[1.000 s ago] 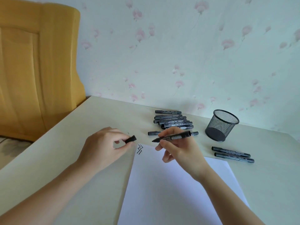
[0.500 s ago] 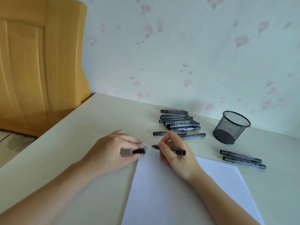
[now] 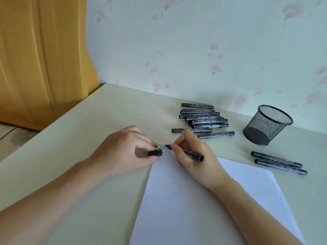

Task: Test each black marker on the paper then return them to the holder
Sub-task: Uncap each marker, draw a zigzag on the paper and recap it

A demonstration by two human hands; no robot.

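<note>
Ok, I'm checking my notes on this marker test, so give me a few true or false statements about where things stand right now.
1. The right hand holds an uncapped marker with its tip at the paper's top left corner. True.
2. The left hand is empty. False: it pinches the black cap.
3. The mesh holder already has markers standing in it. False: none show in it.
4. Two markers lie on the table to the right of the paper. True.
5. A zigzag mark is on the paper. True.
</note>
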